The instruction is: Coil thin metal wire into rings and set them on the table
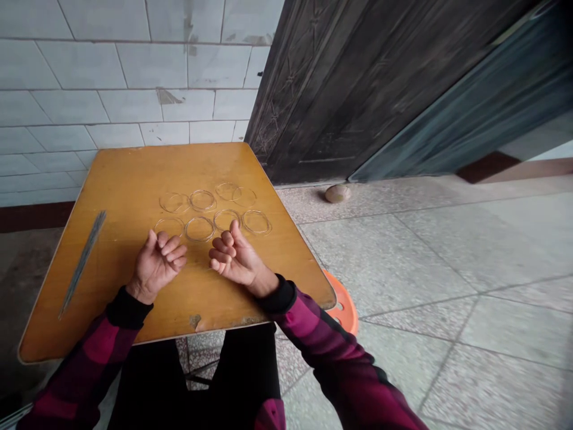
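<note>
My left hand (160, 263) is held over the near half of the wooden table (134, 173), palm turned up and fingers curled in. To its right is my right hand (236, 255), also curled, with the thumb pressed near the bent forefinger. Both hands look pinched, apart from each other; anything thin between the fingertips is too fine to make out. Just beyond them, several thin wire rings (197, 240) lie in two rough rows, some overlapping. A bundle of straight grey wires (83, 263) rests at the table's left side.
A white tiled wall (152, 107) stands behind the table. Under the right front corner shows an orange stool (347, 304). A rounded stone (337, 193) sits on the floor by the dark door (322, 119), with a blue-grey curtain (470, 119) farther right.
</note>
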